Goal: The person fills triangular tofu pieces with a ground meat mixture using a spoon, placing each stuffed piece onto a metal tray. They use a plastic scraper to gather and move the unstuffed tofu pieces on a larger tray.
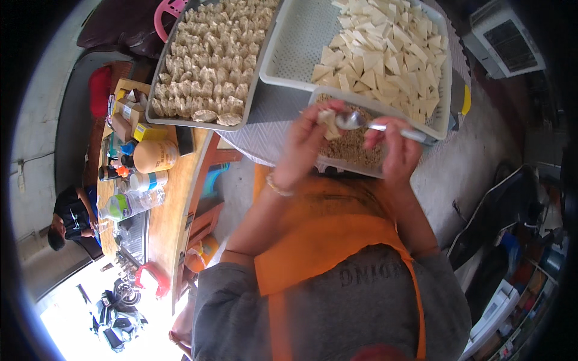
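Observation:
My left hand [303, 140] pinches a pale food piece [332, 125] between its fingers. My right hand [399, 146] holds a metal spoon [381, 128] by its handle, with the bowl against or right beside that piece. Both hands are over a shallow container of brown, crumbly filling [347, 151]. Beyond it, a white perforated plastic basket [295, 56] carries a heap of pale triangular food pieces [384, 54], bunched towards its right side. On the left, a grey tray [198, 122] is packed with rows of brown-flecked pieces [207, 67].
A wooden table [169, 216] at left bears small boxes, a large orange-lidded jar [156, 156] and plastic bottles [135, 203]. A person in a dark shirt [72, 214] sits beyond it. A white appliance [508, 40] stands at upper right. Patterned cloth [266, 140] covers my table.

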{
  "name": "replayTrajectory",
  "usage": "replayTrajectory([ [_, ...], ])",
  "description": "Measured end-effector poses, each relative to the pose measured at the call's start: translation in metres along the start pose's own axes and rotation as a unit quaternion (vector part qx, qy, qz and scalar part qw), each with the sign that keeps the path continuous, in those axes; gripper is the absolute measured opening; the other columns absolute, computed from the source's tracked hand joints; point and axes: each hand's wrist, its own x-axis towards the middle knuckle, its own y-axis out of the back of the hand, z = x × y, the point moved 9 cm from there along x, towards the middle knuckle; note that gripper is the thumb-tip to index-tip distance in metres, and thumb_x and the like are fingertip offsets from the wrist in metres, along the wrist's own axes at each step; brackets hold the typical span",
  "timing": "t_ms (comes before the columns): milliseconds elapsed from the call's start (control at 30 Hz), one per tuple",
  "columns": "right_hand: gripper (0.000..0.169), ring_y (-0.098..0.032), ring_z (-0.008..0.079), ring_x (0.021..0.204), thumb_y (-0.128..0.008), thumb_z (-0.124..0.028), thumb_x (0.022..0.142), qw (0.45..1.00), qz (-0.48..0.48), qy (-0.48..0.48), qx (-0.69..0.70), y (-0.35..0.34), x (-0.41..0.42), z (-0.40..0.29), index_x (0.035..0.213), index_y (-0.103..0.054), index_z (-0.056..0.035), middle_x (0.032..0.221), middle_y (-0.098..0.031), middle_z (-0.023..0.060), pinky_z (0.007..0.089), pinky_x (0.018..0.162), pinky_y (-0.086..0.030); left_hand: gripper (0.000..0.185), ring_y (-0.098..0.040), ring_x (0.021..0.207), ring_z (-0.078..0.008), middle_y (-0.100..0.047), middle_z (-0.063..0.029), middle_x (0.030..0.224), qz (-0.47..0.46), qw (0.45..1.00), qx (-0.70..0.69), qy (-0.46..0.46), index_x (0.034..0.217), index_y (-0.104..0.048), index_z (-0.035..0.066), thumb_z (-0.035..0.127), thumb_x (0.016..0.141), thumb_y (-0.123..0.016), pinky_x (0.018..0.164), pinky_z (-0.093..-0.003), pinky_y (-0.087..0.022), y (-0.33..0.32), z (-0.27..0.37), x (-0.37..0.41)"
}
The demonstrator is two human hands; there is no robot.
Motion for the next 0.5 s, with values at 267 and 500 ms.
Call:
replayTrajectory([
  [267, 0.019, -0.063, 0.034, 0.068, -0.053, -0.015, 0.09, 0.917, -0.241, -0.047, -0.316, -0.032, 0.023, 0.059, 0.092, -0.064, 0.0003, 0.076, -0.065, 0.0178, 0.0375, 0.065, -0.049, 0.026, -0.054, 0.111, -0.0176, -0.057, -0.0107, 0.116, 0.036, 0.989, -0.001, -0.141, 0.105, -0.058, 0.003, -0.012, 0.088, -0.044, 0.089, -0.0312, -0.051, 0.024, 0.007, 0.0],
  [500, 0.027, -0.063, 0.0135, 0.066, -0.048, -0.021, 0.098, 0.928, -0.284, -0.234, -0.056, -0.041, 0.008, 0.081, 0.101, -0.063, 0.0003, 0.077, -0.064, 0.0068, 0.0255, 0.06, -0.052, 0.029, -0.056, 0.111, -0.0211, -0.056, -0.0142, 0.121, 0.031, 0.998, 0.035, -0.049, 0.112, -0.053, 0.001, -0.007, 0.089, -0.037, 0.095, -0.0332, -0.049, 0.028, 0.006, 0.008],
])
